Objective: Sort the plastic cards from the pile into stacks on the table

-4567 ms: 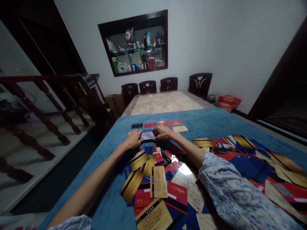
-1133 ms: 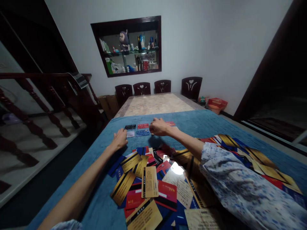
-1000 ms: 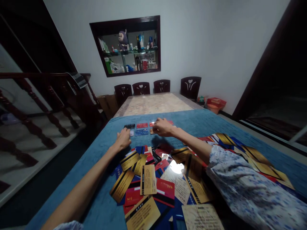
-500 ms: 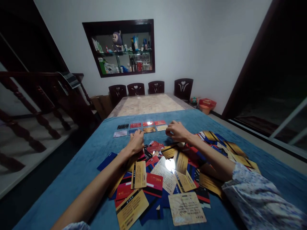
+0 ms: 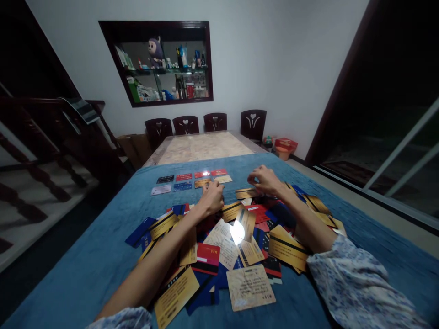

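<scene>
Two short rows of cards lie at the far part of the blue cloth. The near row has a white card (image 5: 161, 189), a blue card (image 5: 182, 186), a gold card (image 5: 200, 183) and a cream card (image 5: 223, 179). My left hand (image 5: 213, 197) is just in front of the gold and cream cards, fingers curled down, what they hold hidden. To its right, my right hand (image 5: 265, 180) hovers with bent fingers pressed together, above a gold-and-black card (image 5: 246, 193) at the pile's far edge. A loose pile of mixed cards, including a red card (image 5: 207, 258), spreads beneath both forearms.
Behind the near row lie a black card (image 5: 165, 179) and several red cards (image 5: 184, 177). The blue cloth (image 5: 113, 228) covers the near part of a stone-topped table (image 5: 209, 146). Dark chairs (image 5: 254, 122) stand at its far end, and a stair railing (image 5: 30, 137) runs at left.
My left hand has moved right, from the blue card to the gold and cream ones. My right hand has shifted right, away from the cream card. The view has swung slightly.
</scene>
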Tool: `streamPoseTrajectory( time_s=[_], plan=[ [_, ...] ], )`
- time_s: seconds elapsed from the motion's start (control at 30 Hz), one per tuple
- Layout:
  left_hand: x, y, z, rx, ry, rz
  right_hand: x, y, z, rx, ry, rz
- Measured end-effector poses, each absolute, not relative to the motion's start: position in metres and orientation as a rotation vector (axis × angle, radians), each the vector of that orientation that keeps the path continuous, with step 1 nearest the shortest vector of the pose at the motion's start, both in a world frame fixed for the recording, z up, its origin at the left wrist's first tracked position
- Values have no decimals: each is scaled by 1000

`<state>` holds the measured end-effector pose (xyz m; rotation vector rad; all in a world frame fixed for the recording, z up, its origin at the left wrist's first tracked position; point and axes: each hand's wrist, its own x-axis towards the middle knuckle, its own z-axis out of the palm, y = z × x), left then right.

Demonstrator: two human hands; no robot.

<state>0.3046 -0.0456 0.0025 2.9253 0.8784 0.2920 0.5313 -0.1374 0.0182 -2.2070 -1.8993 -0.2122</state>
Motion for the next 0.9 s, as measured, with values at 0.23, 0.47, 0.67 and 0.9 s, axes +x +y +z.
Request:
streamPoseTrajectory(
  time_s=[0.23, 0.47, 0.67, 0.9],
  plan=[
    [342, -53, 0, 2922, 747, 169, 532, -138, 6, -2273, -1901, -66],
    [366, -49, 1, 2918, 761, 75, 537, -131, 7, -2289, -1950, -17],
    [381, -44, -5, 2904, 717, 18, 540, -134, 9, -2344, -1959, 95],
    [387, -37, -10, 2907, 710, 56, 538, -136, 12, -2359, -1946, 162]
  ],
)
